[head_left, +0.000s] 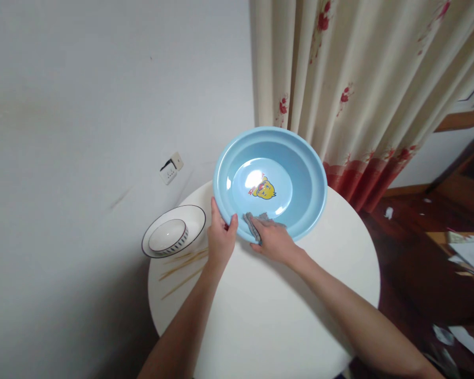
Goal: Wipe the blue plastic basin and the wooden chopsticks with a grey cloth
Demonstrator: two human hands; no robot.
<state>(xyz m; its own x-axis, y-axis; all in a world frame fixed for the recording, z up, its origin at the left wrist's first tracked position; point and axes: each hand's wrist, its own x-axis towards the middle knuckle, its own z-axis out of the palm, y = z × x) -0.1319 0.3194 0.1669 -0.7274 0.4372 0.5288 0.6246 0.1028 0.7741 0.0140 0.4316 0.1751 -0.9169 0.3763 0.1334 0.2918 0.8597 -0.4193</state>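
bare forearms [187,318] up front, reaching over a round white table [256,326]

so the left hand [221,237] is pinching the near-left rim of a round, glossy light-blue basin [305,181], thumb over the edge. right hand [275,241] has a crumpled grey cloth [251,225] bunched under its fingers, pressed to the basin's near inner side. basin's over the far part of the table, can't tell if its base touches down. yellow cartoon character [265,189] printed on the bottom.

off left, a white bowl with dark stripes [167,235] sits in an oval-looking white dark-rimmed plate [195,217], thin tan wooden sticks [182,283] lying just beside. cream curtain with red flowers [363,95] hangs behind.
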